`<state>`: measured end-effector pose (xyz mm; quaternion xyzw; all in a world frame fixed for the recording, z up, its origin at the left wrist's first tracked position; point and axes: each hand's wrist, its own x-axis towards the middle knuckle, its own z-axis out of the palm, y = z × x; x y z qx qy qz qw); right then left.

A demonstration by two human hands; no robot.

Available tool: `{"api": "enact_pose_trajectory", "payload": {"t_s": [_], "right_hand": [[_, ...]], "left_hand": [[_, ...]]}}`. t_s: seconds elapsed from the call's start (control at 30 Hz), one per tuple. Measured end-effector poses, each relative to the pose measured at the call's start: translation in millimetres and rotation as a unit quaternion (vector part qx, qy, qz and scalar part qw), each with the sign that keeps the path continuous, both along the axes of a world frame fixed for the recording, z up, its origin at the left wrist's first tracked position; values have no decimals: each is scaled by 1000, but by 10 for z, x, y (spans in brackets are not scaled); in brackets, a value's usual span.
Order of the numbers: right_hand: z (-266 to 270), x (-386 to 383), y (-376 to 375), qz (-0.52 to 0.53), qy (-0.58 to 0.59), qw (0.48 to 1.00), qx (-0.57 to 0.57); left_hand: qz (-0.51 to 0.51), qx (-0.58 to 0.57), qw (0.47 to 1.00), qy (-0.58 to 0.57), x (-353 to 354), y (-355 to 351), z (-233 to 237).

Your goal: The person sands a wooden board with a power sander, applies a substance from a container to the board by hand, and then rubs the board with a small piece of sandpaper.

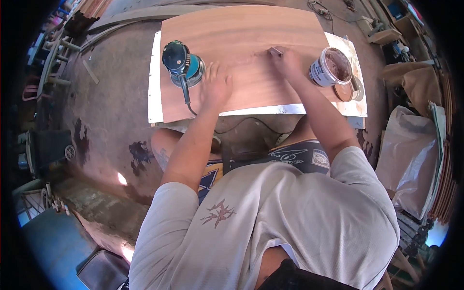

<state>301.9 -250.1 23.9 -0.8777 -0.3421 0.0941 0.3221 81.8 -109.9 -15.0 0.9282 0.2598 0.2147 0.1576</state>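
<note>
A reddish-brown wood panel point(232, 29) lies flat in front of me. My left hand point(216, 86) rests palm down near its front edge, fingers spread and holding nothing. Just left of those fingers stands a teal and black electric sander point(181, 63), its cord running off the front edge. My right hand point(286, 62) is closed around a putty knife point(276, 50), mostly hidden by the fingers, against the panel. Faint darker smears show on the wood beside it. To the right, an open white tub point(319, 72) holds brown paste, with a round lid point(344, 92) partly beneath it.
A white board point(154, 82) sticks out under the panel. Long timber planks point(130, 18) lie at the back left. On the right are a plastic-covered stack point(408, 154) and brown cloth point(411, 79). A cable point(251, 120) crosses the floor near my legs.
</note>
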Motion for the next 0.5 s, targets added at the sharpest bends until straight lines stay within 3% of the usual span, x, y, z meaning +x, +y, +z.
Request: {"api": "enact_pose_trajectory", "payload": {"t_s": [0.07,0.17,0.27,0.4,0.5], "right_hand": [[109,-171,112,-52,-41,998,-5],[77,-345,304,-39,-77,996,-20],[74,-555,471,-47,11,999,22],[95,-912,704,-52,24,998,-14],[112,-892,725,-36,-4,998,51]], "left_hand": [[0,-4,1000,-8,4,14,1],[0,-3,1000,-6,-3,-5,29],[11,-13,1000,5,1,-4,62],[6,-13,1000,14,12,11,15],[9,-20,1000,9,11,8,-8]]}}
